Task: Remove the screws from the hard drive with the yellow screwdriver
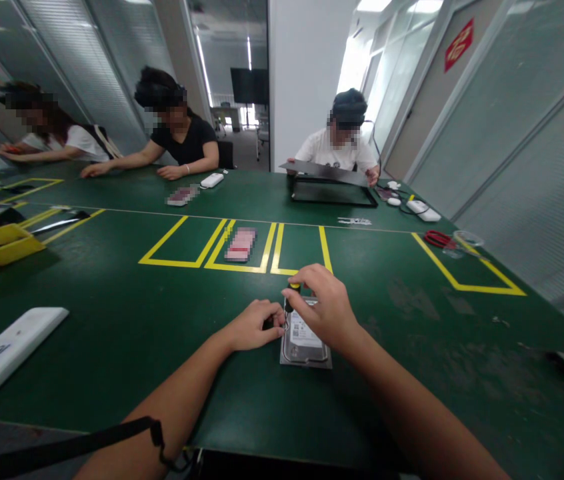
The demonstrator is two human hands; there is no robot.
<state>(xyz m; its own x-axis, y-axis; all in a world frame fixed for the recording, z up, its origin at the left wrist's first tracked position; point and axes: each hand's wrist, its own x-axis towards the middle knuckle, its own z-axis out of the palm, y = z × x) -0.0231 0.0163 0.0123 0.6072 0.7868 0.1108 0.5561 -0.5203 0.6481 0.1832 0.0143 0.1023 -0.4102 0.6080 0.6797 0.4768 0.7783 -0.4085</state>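
Note:
A silver hard drive (307, 357) with a white label lies flat on the green table in front of me. My right hand (329, 303) reaches over it from the right, fingers closed around the black and yellow handle of a screwdriver (289, 300). The screwdriver stands upright over the drive's left edge; its tip is too small to make out. At that same edge is my left hand (257, 325), its fingers curled and its thumb and fingertips gripping the side of the drive, close to the screwdriver's lower end.
Yellow tape marks (172, 263) cross the table (137, 347) ahead, with a pink phone-like object (241, 245) inside one. A white device (12, 347) and yellow bins (7, 245) are at left. Red-handled pliers (437, 239) lie right. Opposite, a person (335, 150) holds a dark panel (327, 172); others sit left.

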